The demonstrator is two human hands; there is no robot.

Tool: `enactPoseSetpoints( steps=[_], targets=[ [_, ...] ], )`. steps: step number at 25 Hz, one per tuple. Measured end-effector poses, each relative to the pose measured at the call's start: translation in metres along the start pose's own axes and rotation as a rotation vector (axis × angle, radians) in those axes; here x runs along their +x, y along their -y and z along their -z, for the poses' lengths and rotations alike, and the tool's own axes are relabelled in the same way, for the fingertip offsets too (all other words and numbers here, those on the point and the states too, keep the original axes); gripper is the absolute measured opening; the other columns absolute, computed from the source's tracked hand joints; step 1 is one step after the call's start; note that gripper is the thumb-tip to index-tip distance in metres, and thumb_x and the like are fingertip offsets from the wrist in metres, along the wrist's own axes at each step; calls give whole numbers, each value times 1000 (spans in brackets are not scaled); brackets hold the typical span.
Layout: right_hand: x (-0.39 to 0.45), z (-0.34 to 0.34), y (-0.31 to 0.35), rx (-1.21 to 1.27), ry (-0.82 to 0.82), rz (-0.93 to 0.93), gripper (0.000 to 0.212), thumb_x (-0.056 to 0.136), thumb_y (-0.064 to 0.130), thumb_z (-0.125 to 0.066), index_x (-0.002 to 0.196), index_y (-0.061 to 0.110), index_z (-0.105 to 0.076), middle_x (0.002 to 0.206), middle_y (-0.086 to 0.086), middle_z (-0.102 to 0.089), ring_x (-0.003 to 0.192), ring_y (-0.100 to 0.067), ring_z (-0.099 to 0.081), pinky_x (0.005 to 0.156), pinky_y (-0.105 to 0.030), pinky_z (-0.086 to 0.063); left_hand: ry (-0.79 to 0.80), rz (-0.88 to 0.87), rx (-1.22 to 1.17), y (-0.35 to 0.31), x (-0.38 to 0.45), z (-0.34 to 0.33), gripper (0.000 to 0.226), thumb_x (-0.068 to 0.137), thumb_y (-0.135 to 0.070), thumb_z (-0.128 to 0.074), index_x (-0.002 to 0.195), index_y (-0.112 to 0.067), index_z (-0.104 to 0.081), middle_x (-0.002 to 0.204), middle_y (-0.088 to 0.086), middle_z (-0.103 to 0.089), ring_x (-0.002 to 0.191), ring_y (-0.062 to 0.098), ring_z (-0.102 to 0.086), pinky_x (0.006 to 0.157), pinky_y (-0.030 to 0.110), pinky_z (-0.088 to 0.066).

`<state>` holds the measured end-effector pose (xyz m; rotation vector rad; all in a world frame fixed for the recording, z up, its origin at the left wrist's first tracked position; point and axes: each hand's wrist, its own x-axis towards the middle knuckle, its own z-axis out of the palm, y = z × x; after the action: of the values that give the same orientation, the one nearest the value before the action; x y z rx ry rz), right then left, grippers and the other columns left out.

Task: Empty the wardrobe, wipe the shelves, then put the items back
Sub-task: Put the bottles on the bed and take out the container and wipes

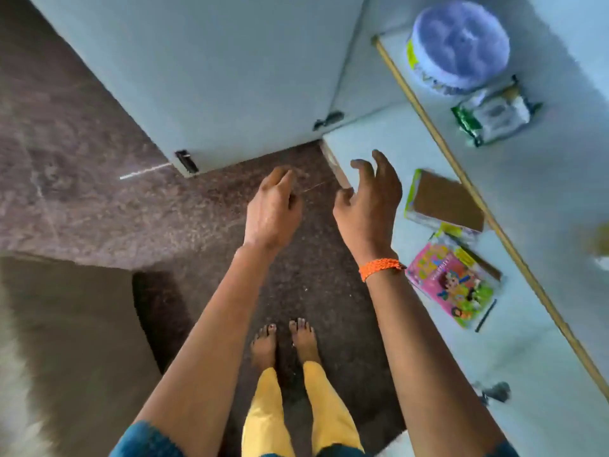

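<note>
Both my hands hang in front of me over the dark floor, holding nothing. My left hand [273,206] has loosely curled fingers. My right hand [369,199], with an orange band at the wrist, has relaxed spread fingers near the front edge of the lower wardrobe shelf [379,140]. On that shelf lie a brown-covered book [445,199] and a pink picture book [451,285] with a dark pen [486,316] beside it. On the upper shelf [540,179] stand a round purple-lidded tub [461,44] and a green-and-white packet [494,113].
The open wardrobe door [214,67] stands at the upper left, with a latch at its lower corner. My bare feet [283,338] stand on the speckled stone floor [82,159]. A brown surface and something white and fluffy lie at the lower left.
</note>
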<state>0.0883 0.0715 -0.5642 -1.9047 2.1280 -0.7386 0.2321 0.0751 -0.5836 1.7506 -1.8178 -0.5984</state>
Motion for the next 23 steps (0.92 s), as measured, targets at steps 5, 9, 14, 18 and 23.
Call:
enactPoseSetpoints(
  steps=[5,9,14,18,23],
  targets=[
    [-8,75,-117,-158,-148,-360,43,74,11,-54,116,7,-60,137,-20,-48,130,-39,-42,106,-53,-34,302,-250,-87,-94,7,-96,42,82,-1,-48,119,-20,-61,126,-2,-57,107,22,-57,71,33,-49],
    [-50,139,-206,-175,-281,-642,40,78,8,-57,118,11,-60,143,-14,-43,137,-32,-35,112,-48,-25,556,-461,-85,-179,-14,-164,41,85,-2,-48,119,-22,-60,128,-3,-56,109,22,-57,75,39,-53],
    [-83,175,-310,-193,-382,-822,40,78,10,-57,118,7,-60,135,-16,-51,130,-33,-44,108,-51,-31,685,-610,1,-253,-41,-237,40,88,-6,-51,124,-22,-57,130,-1,-55,118,24,-52,83,41,-51],
    [-74,175,-397,-156,-599,-889,39,78,6,-57,116,-5,-61,118,-23,-62,113,-39,-57,99,-51,-45,689,-452,-207,-344,-49,-324,35,87,-6,-52,122,-13,-55,122,8,-59,114,27,-55,85,36,-48],
    [-42,170,-478,-136,-632,-787,37,89,-3,-52,126,-7,-54,124,-25,-58,118,-37,-54,103,-38,-41,747,151,-396,-440,-14,-418,35,89,-6,-50,123,-3,-45,123,19,-55,110,35,-57,90,37,-49]
  ],
)
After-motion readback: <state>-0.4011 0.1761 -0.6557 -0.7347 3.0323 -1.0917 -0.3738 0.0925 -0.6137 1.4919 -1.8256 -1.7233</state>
